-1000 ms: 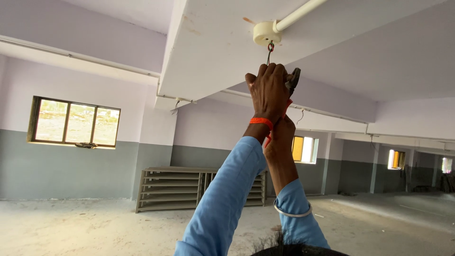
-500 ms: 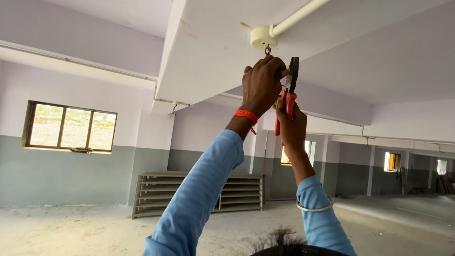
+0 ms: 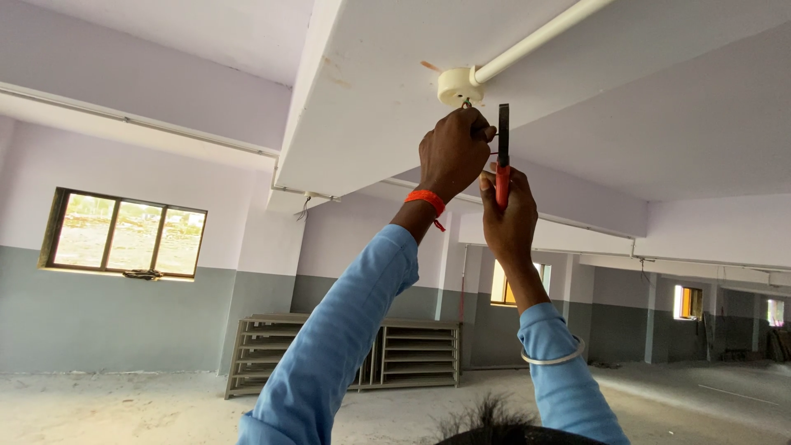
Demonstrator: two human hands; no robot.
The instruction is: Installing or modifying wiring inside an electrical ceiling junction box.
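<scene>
Both my arms, in blue sleeves, reach up to a round cream ceiling junction box (image 3: 458, 83) fixed under a beam. My left hand (image 3: 451, 153), with an orange thread band at the wrist, is closed on a thin wire (image 3: 468, 105) hanging from the box. Just to its right, my right hand (image 3: 509, 216) grips red-handled pliers (image 3: 502, 156) upright, their dark jaws pointing up near the box. A white bangle sits on my right forearm.
A white conduit pipe (image 3: 540, 37) runs from the box along the ceiling to the upper right. A window (image 3: 124, 236) is on the left wall. Stacked grey louvred frames (image 3: 272, 363) lean against the far wall on a dusty concrete floor.
The pliers have turned upright and moved a little right of the left hand, which stays at the wire under the box. The view has shifted slightly.
</scene>
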